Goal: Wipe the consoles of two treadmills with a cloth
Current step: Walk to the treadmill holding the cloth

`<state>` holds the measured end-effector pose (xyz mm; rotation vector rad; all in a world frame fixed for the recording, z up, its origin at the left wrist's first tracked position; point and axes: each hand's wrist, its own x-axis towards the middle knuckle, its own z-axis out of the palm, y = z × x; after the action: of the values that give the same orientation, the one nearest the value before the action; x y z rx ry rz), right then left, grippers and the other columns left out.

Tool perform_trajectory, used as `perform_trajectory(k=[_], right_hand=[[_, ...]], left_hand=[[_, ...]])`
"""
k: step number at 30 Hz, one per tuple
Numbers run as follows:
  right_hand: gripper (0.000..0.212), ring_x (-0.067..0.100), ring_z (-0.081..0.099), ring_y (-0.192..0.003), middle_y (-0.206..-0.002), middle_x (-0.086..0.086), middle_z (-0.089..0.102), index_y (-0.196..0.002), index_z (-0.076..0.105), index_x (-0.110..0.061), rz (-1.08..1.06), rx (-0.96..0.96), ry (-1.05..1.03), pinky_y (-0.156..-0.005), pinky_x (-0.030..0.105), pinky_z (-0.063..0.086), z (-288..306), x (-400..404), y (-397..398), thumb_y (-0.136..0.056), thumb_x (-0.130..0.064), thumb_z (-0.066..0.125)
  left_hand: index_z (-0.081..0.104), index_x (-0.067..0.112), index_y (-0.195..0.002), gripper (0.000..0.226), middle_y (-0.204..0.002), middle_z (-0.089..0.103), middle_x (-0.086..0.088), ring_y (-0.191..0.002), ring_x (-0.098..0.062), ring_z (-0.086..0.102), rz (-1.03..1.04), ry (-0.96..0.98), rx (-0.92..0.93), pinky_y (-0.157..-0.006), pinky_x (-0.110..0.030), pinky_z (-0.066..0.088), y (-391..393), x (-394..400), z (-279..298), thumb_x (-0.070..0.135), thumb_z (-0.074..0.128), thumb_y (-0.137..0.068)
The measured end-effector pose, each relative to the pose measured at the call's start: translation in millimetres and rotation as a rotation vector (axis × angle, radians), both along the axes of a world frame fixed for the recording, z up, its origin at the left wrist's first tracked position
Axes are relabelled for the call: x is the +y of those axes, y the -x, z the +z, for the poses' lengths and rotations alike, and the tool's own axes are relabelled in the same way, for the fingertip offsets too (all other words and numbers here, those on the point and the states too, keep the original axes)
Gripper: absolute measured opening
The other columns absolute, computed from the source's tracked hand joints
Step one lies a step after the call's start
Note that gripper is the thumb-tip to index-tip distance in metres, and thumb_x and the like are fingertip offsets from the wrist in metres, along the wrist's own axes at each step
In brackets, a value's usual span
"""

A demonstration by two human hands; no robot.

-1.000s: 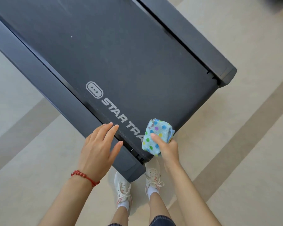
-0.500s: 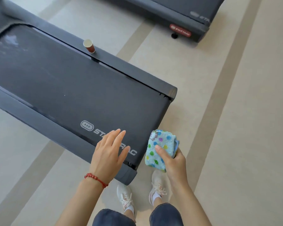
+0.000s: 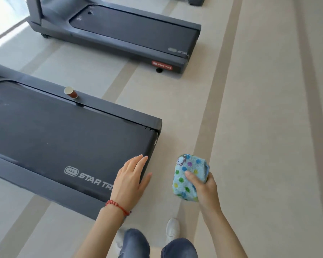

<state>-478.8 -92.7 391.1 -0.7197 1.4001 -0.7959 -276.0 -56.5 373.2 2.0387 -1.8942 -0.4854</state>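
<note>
The left hand (image 3: 130,180) is flat with its fingers straight and close together, pointing far and a little right. It holds nothing. The right hand (image 3: 203,185) is on the right, curled round a cloth (image 3: 187,175), with the thumb pressing on top. Both arms reach forward, bare.

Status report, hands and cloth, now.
Left hand open, empty. Right hand grips folded cloth. No console in view. Paper cup on near treadmill's side rail.
</note>
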Motion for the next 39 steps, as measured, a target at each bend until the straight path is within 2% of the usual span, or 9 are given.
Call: perform_trajectory(k=[9,14,16,21,24,27,31,34,39], right_hand=[[0.052,0.026,0.068,-0.092,-0.1,0.006,0.07,-0.105,0.06,-0.015,-0.008,-0.089,0.029,-0.08,0.045,0.056,26.8,-56.9,52.8,-0.057,-0.027,0.075],[0.076,0.027,0.069,-0.091,-0.104,0.008,0.07,-0.109,0.058,-0.013,0.034,-0.114,0.023,-0.08,0.049,0.056,33.0,-94.4,34.2,-0.042,-0.037,0.083],[0.075,0.025,0.069,-0.091,-0.106,0.009,0.069,-0.111,0.057,-0.013,0.071,-0.076,0.049,-0.079,0.048,0.057,35.7,-113.1,21.8,-0.046,-0.038,0.083],[0.05,0.013,0.067,-0.089,-0.107,0.001,0.064,-0.117,0.047,-0.019,0.14,-0.037,0.096,-0.059,0.023,0.056,43.5,-169.1,-18.0,-0.076,-0.016,0.075],[0.064,0.014,0.065,-0.097,-0.117,-0.002,0.059,-0.129,0.038,-0.025,0.187,-0.058,0.125,-0.07,0.028,0.058,48.2,-201.5,-47.1,-0.078,-0.013,0.073],[0.067,0.011,0.063,-0.097,-0.119,-0.004,0.057,-0.134,0.034,-0.026,0.256,-0.068,0.158,-0.064,0.02,0.056,50.6,-228.9,-73.3,-0.08,-0.012,0.071],[0.062,0.008,0.063,-0.092,-0.116,-0.004,0.058,-0.134,0.035,-0.027,0.367,-0.09,0.148,-0.057,0.016,0.052,50.8,-258.9,-105.1,-0.083,-0.01,0.067],[0.074,0.006,0.06,-0.096,-0.116,-0.017,0.051,-0.14,0.023,-0.036,0.487,-0.104,0.129,-0.06,0.018,0.054,46.3,-283.0,-126.9,-0.085,-0.012,0.065],[0.081,0.006,0.059,-0.097,-0.124,-0.014,0.044,-0.14,0.01,-0.05,0.731,-0.149,0.104,-0.067,0.025,0.057,40.2,-329.2,-163.2,-0.088,-0.015,0.061]], left_hand=[[0.058,0.008,-0.123,0.069,-0.119,0.062,-0.009,-0.104,-0.03,0.061,0.008,0.015,0.008,-0.08,-0.041,0.052,48.0,-42.4,25.6,0.057,0.017,-0.096],[0.057,0.009,-0.124,0.067,-0.12,0.061,-0.009,-0.104,-0.029,0.061,0.039,0.032,0.02,-0.08,-0.04,0.051,39.2,-83.7,33.5,0.057,0.021,-0.095],[0.057,0.008,-0.124,0.071,-0.12,0.061,-0.009,-0.104,-0.03,0.061,0.058,0.05,0.02,-0.081,-0.041,0.051,28.1,-100.9,35.0,0.059,0.017,-0.095],[0.056,0.01,-0.126,0.066,-0.122,0.061,-0.008,-0.107,-0.029,0.06,0.155,0.058,0.016,-0.082,-0.04,0.05,-10.9,-143.1,41.0,0.059,0.027,-0.092],[0.056,0.008,-0.126,0.057,-0.121,0.061,-0.01,-0.107,-0.03,0.06,0.217,0.072,0.002,-0.083,-0.042,0.05,-38.4,-163.8,46.6,0.05,0.038,-0.091],[0.053,0.009,-0.13,0.049,-0.127,0.057,-0.009,-0.114,-0.03,0.055,0.294,0.085,-0.002,-0.089,-0.043,0.047,-64.5,-178.9,50.4,0.041,0.044,-0.093],[0.055,0.008,-0.127,0.055,-0.124,0.059,-0.009,-0.111,-0.028,0.057,0.417,0.096,-0.009,-0.086,-0.04,0.048,-89.9,-185.2,48.7,0.048,0.04,-0.093],[0.056,0.008,-0.125,0.059,-0.121,0.061,-0.009,-0.107,-0.028,0.059,0.53,0.086,0.001,-0.084,-0.04,0.05,-99.4,-184.2,43.2,0.048,0.034,-0.089],[0.055,0.008,-0.127,0.06,-0.123,0.06,-0.009,-0.11,-0.027,0.058,0.746,0.071,0.004,-0.087,-0.042,0.05,-110.2,-188.1,36.2,0.05,0.034,-0.089]])
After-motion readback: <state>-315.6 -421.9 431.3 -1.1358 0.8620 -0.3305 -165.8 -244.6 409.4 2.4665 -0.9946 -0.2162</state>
